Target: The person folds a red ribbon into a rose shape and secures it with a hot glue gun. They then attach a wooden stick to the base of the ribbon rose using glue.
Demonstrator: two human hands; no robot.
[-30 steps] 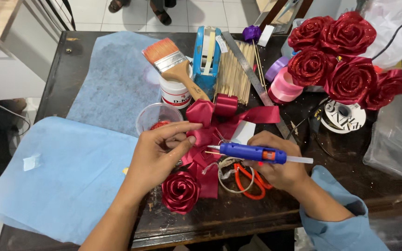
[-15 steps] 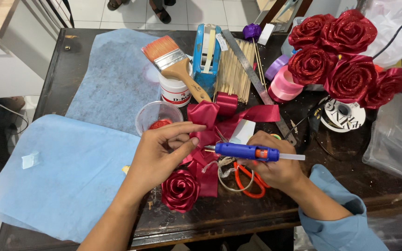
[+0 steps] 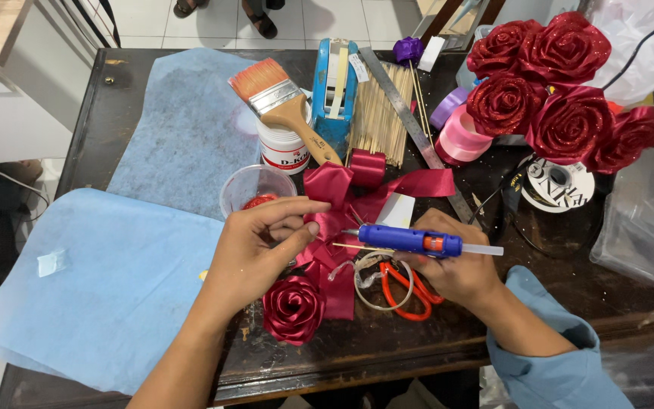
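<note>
On a dark, crowded craft table [image 3: 153, 68], a person works red satin ribbon [image 3: 334, 227] into shape with both bare hands. The left hand [image 3: 255, 254] pinches a fold of the ribbon between thumb and fingertips, the fingers drawn narrow, while the right hand [image 3: 456, 273] is wrapped around a blue glue gun [image 3: 410, 241] whose nozzle points left at the pinched spot, just beside the left thumb. A thin wooden stick [image 3: 351, 246] lies under the nozzle, and a finished ribbon rose [image 3: 293, 307] rests on the table edge below the left hand. Orange-handled scissors [image 3: 406, 288] and a ring of clear tape [image 3: 382, 282] sit under the right hand; a paintbrush [image 3: 281, 102] balances across a white pot [image 3: 283, 148] behind, near a bouquet of glittered red roses [image 3: 554, 91]. With the nozzle so near the fingertips, hot glue could well burn the pinching fingers or string across the satin, and a slackened pinch would probably let the fold spring open before it sets.
</note>
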